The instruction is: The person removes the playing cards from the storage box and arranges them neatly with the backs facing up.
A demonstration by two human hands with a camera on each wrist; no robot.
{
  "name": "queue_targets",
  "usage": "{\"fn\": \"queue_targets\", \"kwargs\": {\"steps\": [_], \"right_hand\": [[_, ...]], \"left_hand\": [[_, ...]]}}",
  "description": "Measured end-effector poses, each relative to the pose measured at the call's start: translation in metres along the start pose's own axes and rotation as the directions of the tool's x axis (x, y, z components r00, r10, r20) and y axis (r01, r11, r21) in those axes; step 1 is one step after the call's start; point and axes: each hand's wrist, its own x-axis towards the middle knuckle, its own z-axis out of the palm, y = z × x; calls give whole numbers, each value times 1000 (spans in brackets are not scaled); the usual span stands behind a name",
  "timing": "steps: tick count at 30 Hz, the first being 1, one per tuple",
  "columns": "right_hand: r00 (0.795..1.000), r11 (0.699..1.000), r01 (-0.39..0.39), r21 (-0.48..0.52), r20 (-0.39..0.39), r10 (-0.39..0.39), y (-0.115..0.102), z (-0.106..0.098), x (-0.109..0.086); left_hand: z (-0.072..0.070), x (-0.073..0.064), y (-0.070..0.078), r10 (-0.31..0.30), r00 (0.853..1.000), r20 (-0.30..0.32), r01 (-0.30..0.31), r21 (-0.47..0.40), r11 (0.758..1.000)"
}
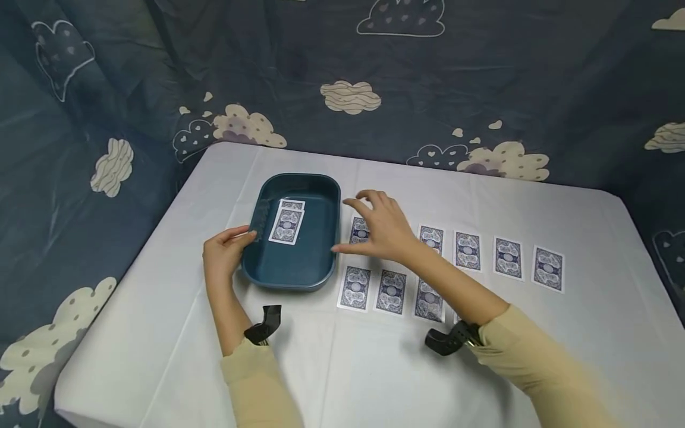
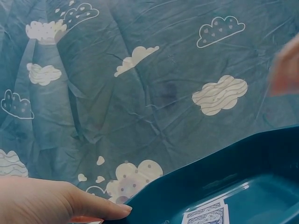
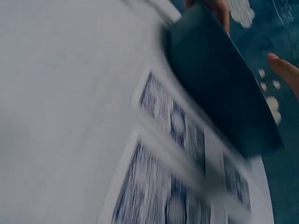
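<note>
A dark teal tray (image 1: 291,283) sits on the white-covered table, with two overlapping playing cards (image 1: 286,226) face down inside. My left hand (image 1: 227,252) grips its left rim, thumb over the edge. In the left wrist view, that thumb (image 2: 110,209) lies on the rim beside the cards. My right hand (image 1: 382,229) hovers at the tray's right side, fingers and thumb spread apart, holding nothing. Its thumb tip is close to the right rim; whether it touches, I cannot tell. Beneath this hand lies a partly hidden card (image 1: 359,229). The right wrist view is blurred.
Two rows of face-down cards lie right of the tray, among them a far-right card (image 1: 548,268) and a near-row card (image 1: 355,288). My right forearm covers part of both rows. A dark cloud-patterned curtain (image 1: 321,53) hangs behind the table (image 1: 374,368).
</note>
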Motion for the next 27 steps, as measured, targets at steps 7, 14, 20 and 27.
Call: {"fn": "queue_targets", "kwargs": {"steps": [7, 14, 20, 27], "right_hand": [[990, 994, 96, 44, 97, -100, -48, 41, 58], [930, 983, -178, -36, 321, 180, -54, 85, 90], [906, 969, -212, -124, 347, 243, -52, 89, 104], [917, 983, -146, -108, 359, 176, -57, 92, 108]], "left_hand": [[4, -1, 0, 5, 1000, 25, -5, 0, 1000], [7, -4, -3, -1, 997, 81, 3, -17, 1000], [6, -1, 3, 32, 997, 67, -31, -24, 999], [0, 0, 5, 2, 998, 66, 0, -34, 999]]}}
